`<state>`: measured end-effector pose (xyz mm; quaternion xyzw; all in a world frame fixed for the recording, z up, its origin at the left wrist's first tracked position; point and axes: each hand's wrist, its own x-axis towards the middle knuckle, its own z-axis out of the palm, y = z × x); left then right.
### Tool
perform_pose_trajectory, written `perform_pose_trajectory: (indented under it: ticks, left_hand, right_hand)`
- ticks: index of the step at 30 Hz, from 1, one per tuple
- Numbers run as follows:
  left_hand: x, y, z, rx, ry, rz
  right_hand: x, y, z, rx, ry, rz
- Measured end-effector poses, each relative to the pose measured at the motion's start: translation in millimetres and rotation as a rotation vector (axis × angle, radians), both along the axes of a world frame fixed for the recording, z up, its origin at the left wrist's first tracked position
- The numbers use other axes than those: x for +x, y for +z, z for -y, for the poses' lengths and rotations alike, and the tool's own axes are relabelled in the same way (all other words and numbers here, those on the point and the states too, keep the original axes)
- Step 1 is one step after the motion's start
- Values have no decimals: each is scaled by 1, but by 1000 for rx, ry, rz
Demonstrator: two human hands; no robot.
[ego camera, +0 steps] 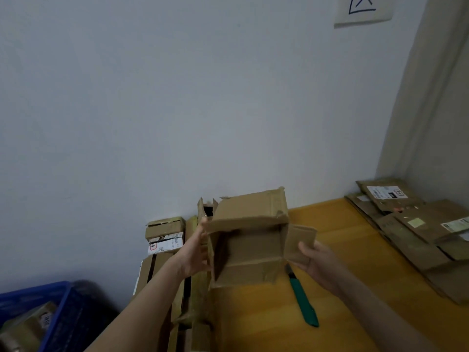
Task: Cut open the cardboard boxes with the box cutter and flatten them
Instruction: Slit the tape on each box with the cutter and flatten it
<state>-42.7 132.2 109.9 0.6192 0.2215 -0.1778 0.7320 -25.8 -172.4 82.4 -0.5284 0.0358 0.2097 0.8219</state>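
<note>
Brown cardboard fills the middle of the view: an opened box (250, 240) is held in the air above the yellow wooden counter (355, 250). Its hollow side faces the camera and its top flap tips back toward the pale wall (177, 97). The upper corners of the box are torn and ragged.

The left hand (195, 252) grips the box's left side at 9 o'clock, with the fingers curled round the edge and the fingertips reaching up to the top corner. The right hand (319, 262) pinches the side flap that sticks out at 3 o'clock, with the thumb on the front face and the other fingers behind the flap.

The green-handled box cutter (303, 301) lies on the counter at 5 o'clock from the box, just below the right hand. Neither hand touches it. Its dark tip points up toward the box's lower right corner; I cannot tell whether the blade is out.

At 3 o'clock in the view, flattened boxes (418, 232) lie overlapping on the counter by the room's corner, and several carry labels. At 9 o'clock from the held box, a stack of boxes (165, 235) stands against the wall at the counter's left edge. At 7 o'clock a blue plastic crate (63, 306) holds more cardboard. At 1 o'clock, high on the wall, hangs a sheet of paper (363, 8) with blue pen lines.
</note>
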Motion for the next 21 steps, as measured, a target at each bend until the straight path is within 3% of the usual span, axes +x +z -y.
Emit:
perform_pose_trajectory:
  ticks: [6,9,12,17,21]
  left_hand:
    - [-5,10,-6,-22,-60,15]
    - [-10,13,2,12,-52,116]
    - [-14,11,17,110,-117,209]
    - [-21,8,31,201,-342,319]
    - [-27,10,34,298,-443,366]
  right_hand:
    - [-1,0,22,-242,306,161]
    - [4,-5,35,-270,476,38]
    - [6,-10,24,-355,341,-89]
    - [11,-7,11,-12,28,-313]
    - [13,-7,13,-16,-1,-331]
